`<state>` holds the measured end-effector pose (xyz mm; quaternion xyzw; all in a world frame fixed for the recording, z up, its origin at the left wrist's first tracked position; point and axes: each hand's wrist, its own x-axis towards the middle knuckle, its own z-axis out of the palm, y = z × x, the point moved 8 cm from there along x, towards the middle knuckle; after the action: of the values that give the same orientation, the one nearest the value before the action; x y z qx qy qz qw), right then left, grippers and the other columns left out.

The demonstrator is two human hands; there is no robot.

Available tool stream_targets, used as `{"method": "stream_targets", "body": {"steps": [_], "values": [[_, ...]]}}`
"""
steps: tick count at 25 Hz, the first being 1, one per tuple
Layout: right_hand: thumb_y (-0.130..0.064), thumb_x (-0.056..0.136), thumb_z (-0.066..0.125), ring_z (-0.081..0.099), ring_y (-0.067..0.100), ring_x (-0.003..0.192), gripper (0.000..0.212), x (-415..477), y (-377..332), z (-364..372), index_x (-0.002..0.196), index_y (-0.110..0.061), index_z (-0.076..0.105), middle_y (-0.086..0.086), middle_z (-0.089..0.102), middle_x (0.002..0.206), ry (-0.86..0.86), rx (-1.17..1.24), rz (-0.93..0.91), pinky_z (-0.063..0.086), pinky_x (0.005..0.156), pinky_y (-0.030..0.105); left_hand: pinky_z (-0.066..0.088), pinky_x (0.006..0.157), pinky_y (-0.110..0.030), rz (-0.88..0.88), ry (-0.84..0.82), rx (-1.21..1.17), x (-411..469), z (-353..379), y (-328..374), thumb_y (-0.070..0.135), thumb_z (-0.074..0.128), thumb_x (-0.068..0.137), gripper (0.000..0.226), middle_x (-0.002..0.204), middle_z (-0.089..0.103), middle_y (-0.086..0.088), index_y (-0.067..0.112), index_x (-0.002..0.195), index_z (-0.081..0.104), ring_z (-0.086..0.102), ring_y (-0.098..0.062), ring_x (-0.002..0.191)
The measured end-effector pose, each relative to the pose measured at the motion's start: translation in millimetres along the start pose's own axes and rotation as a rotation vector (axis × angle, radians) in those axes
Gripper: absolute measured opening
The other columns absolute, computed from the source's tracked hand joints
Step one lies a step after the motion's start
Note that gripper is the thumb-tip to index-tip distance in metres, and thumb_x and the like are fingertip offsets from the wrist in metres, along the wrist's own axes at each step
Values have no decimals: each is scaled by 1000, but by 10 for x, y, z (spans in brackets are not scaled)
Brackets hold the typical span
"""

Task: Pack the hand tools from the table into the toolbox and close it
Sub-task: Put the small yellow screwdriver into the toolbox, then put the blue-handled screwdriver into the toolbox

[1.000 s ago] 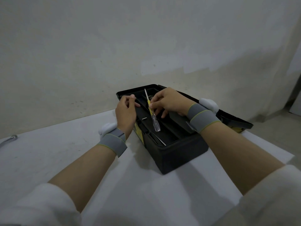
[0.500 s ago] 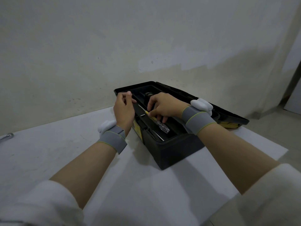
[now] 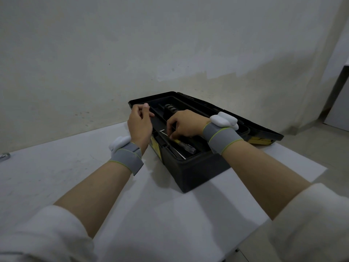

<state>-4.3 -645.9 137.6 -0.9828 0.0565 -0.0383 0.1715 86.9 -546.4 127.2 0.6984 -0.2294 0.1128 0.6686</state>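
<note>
The black toolbox [image 3: 198, 167] stands open on the white table [image 3: 160, 214], its lid [image 3: 268, 134] folded back to the right. A screwdriver [image 3: 187, 148] with a yellow and clear handle lies low inside the box near its front end. My right hand [image 3: 186, 123] reaches down into the box and pinches the yellow part of the screwdriver. My left hand [image 3: 139, 123] sits at the box's left wall, fingers curled over the rim. A dark ribbed tool [image 3: 171, 108] and a thin metal rod [image 3: 180, 156] also lie inside.
A shiny metal tool [image 3: 4, 156] lies on the table at the far left edge. The wall rises right behind the box. The table's edge runs close past the box on the right, with floor beyond.
My right hand has lowered the screwdriver from a raised, steep tilt down to lying almost flat in the box. My left hand has stayed at the left rim.
</note>
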Motion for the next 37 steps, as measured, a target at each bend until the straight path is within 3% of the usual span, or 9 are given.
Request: {"method": "stream_targets", "body": {"steps": [9,14,18,23,28,31,37], "values": [[-21,80,70,63,23,71,14,-9,-10,-93,91,-14,70,-8,55,69,75,54,2,54,53,30,45,86,-37,-34,-66,-37,14,2,20,28,41,98,20,75,59,5,11,94,51,56,-20,85],[-24,81,68,54,14,74,14,28,-195,-337,92,-16,70,-10,52,72,292,104,-28,49,71,31,46,84,-30,-96,-18,-117,101,-219,53,26,41,98,21,84,64,-5,9,97,54,59,-20,87],[-24,82,67,45,2,54,16,157,-594,-400,94,-13,69,-15,49,65,350,210,-77,45,60,25,43,82,-29,-86,30,-60,211,-657,110,26,45,96,19,90,65,-6,11,96,57,58,-18,87],[-26,82,65,56,20,58,16,348,-1177,-181,94,-15,67,3,60,76,298,245,-126,51,67,33,40,76,-23,-66,124,45,257,-1392,98,26,49,93,14,90,66,-1,16,93,58,57,-16,86],[-26,83,64,54,18,48,14,525,-1735,319,92,-16,65,14,72,83,201,333,-154,49,59,29,39,71,-23,-116,232,147,-19,-2120,-118,25,48,94,15,91,66,-1,15,93,59,56,-14,83],[-25,82,65,57,22,52,13,590,-2032,640,91,-16,65,14,72,83,165,359,-172,44,54,26,38,72,-24,-135,277,210,-214,-2511,-229,24,47,94,18,89,66,0,11,96,61,55,-15,82],[-28,84,62,61,23,59,15,657,-2730,1353,95,-17,63,4,69,82,13,390,-252,50,68,32,38,73,-24,-197,416,312,-571,-3510,-484,23,46,95,22,92,66,1,9,101,62,54,-12,84]]}}
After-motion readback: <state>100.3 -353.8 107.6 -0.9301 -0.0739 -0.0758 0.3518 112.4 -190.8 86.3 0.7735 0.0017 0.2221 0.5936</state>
